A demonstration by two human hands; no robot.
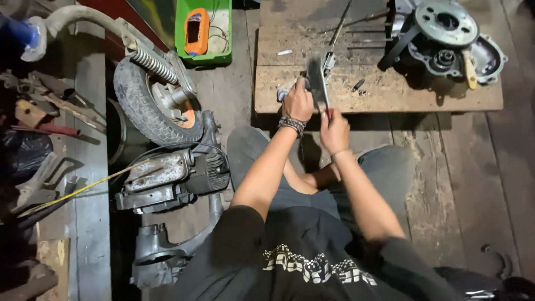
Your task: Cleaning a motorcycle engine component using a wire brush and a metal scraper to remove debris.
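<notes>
Low wooden board table [423, 95], scarred and stained, set on the plank floor in front of the seated person. It carries the items below.

Grey cast-metal engine case with a round toothed disc [448, 39], far right of the table, a wooden-handled tool lying against it. Well apart from the hands.

Small scooter wheel with black tyre and coil spring [153, 97], on the floor to the left, beside a dirty grey engine block [167, 178].

Green plastic tray holding an orange handheld meter [203, 28], top centre-left.

Dark flat metal part, blade-like, blurred [317, 86], held upright over the near edge of the table. Left hand [298, 103] is closed around its lower end together with a pale rag; right hand [334, 131] is closed just beneath it, pinching something red (too small to identify).

Loose small bolts [358, 86], on the table just right of the held part.

Risks, judged: the part may slip from the rag-wrapped hold and drop on the person's knees; its edge, near bare fingers, could cut if the hands jerk; a swing to the right could scatter the bolts off the table.
</notes>
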